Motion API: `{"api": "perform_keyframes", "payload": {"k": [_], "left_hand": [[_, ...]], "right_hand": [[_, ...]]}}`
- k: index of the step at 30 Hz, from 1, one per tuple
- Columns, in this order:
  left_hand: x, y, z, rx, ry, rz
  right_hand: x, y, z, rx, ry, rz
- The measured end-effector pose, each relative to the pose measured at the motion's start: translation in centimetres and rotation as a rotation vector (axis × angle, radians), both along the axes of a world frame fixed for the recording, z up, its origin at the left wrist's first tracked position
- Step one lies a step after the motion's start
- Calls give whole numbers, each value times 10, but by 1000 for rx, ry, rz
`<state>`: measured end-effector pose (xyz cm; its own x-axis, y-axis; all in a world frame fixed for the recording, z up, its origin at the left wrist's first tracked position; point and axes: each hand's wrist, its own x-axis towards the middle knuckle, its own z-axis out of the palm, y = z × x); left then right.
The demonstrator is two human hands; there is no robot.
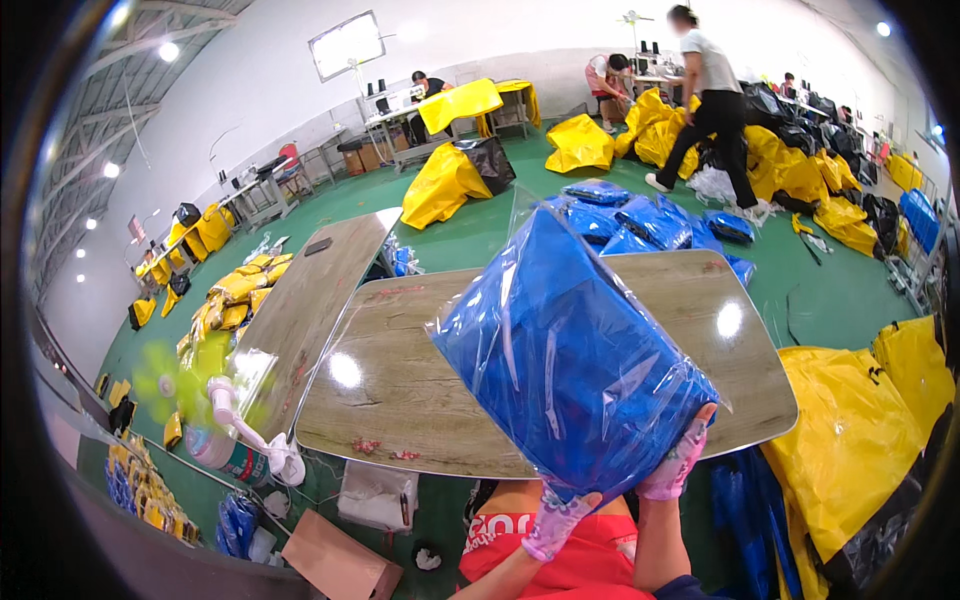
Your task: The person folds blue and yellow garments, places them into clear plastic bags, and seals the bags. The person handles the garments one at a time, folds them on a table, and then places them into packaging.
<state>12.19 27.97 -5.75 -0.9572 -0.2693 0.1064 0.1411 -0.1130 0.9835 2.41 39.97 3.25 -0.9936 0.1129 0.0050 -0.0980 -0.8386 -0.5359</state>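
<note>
Blue folded fabric sealed in a clear plastic bag point(565, 350) is held up over the near edge of the desk point(400, 400), between the person and the wood-grain top. Both hands grip it from below: the left hand point(555, 520) in a patterned pale glove clamps the lower left corner of the pack, and the right hand point(678, 462), gloved the same, is closed on the lower right edge, fingers wrapped up the side. The pack rises up and away from the two hands, so its long axis runs from the grip near the person's chest toward the far left, tilted, with the loose clear bag mouth at the top end. Both hands sit about equally close, at the bottom end only; the upper end is unsupported.

Beyond the far edge of the desk lies a heap of similar blue bagged packs point(650, 220) on the green floor. A second, longer wood-grain desk point(310, 300) stands to the left, with a small dark flat object near its far end. Yellow bags point(850, 430) pile up at the right of the near desk, and more yellow bundles point(445, 180) lie farther off. By the left near corner a small green fan point(185, 385) is clamped. A brown cardboard box point(335, 560) rests on the floor below. Another person point(710, 100) walks across at the back.
</note>
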Motion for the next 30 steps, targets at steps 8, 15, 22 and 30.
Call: {"api": "perform_keyframes", "payload": {"k": [8, 15, 22, 30], "left_hand": [[-6, 16, 19, -469, -5, 141], [32, -25, 127, -1354, 400, 189], [-39, -93, 202, -1150, 368, -104], [-30, -117, 145, -556, 519, 263]], "right_hand": [[0, 8, -12, -38, -202, 99], [-30, 34, 47, 465, 445, 83], [1, 25, 93, 1353, 1189, -482], [-29, 40, 72, 436, 170, 267]]}}
